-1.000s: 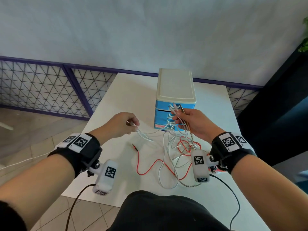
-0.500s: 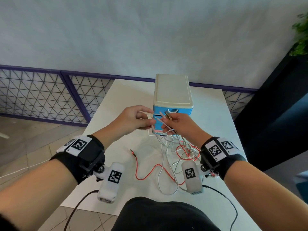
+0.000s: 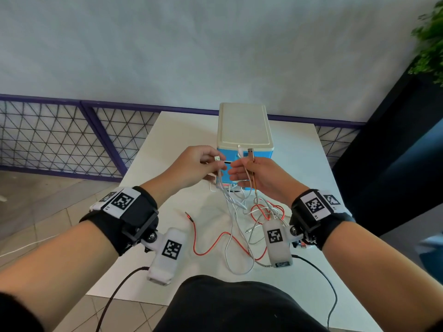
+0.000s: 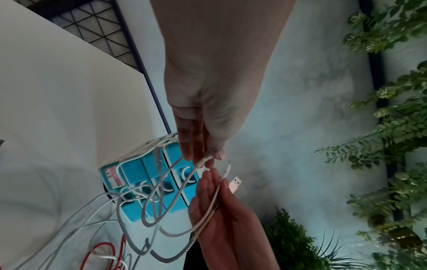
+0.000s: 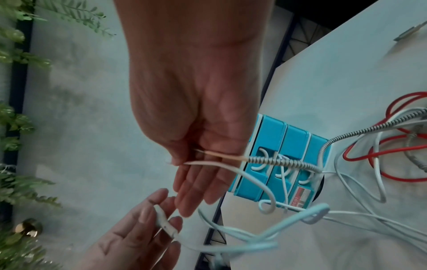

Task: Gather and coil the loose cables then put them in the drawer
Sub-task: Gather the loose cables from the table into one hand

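In the head view my left hand point(image 3: 214, 162) pinches the plug end of a white cable point(image 3: 217, 158) in front of the blue drawer unit point(image 3: 244, 130). My right hand point(image 3: 243, 170) is just beside it. Its thumb pins two cable ends: a white one point(image 3: 239, 149) and a braided one with a metal USB plug point(image 3: 251, 154). The left wrist view shows the pinched white plug point(image 4: 203, 161) and the cables across the right palm point(image 4: 215, 202). The other lengths hang down to a tangle of white, braided and red cables point(image 3: 215, 240) on the table. All drawers point(image 5: 277, 160) are closed.
The white table point(image 3: 167, 144) has a purple-framed mesh fence point(image 3: 72, 140) behind and to its left. A dark panel point(image 3: 395, 164) and green plants point(image 3: 429, 44) stand at the right. Black wrist-camera leads point(image 3: 318, 267) trail over the table's near edge.
My hands came together in front of the drawer unit, rose slightly and now sit a little apart. The two ends in my right hand now stand upright; the left still pinches its white plug.
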Motion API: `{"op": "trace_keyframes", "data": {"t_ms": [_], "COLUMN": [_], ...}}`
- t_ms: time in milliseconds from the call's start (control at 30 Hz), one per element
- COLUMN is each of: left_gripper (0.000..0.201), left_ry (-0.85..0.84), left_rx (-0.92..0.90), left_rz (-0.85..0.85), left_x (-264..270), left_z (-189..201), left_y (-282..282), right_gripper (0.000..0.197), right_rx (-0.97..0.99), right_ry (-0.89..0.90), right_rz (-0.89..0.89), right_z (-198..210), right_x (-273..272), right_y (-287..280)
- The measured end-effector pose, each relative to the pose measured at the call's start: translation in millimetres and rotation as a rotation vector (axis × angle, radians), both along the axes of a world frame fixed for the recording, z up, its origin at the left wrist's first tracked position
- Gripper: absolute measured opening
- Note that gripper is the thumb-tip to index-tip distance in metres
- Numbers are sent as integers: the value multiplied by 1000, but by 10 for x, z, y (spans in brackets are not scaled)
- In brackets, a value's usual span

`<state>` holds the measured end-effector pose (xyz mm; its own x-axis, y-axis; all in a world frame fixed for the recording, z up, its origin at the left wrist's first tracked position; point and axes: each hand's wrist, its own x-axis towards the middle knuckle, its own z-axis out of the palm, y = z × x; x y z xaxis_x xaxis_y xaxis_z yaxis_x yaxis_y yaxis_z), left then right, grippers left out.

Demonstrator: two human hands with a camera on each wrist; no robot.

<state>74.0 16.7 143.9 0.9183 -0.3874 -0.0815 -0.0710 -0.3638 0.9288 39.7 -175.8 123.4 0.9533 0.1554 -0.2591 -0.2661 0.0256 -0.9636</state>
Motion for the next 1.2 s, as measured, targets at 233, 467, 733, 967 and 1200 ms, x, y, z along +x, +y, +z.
{"op": "trace_keyframes", "data": {"t_ms": [233,467,733,967,1200], "left_gripper": [24,18,32,65,25], "left_ry": [-39,15,-165,-246,-106], "left_rx": [-50,-160,0,735,512], "left_rz": [-47,42,57,-306,-199], "left_x": [-5,4,41,94,164], "left_z": [68,38,-65,-368,-470], "left_y": [-30,-58,-103,171,232], "right_gripper": [33,37,22,24,27], "right_rx": [77,19,-27,-103,-156], "right_ry": [44,34,-27,-34,-12], "right_rz": [73,156,66,37,-18], "right_z": [1,-48,-46,-82,-77], "right_x": [0,25,49,54,115], "right_y": [22,69,143,114,145]}}
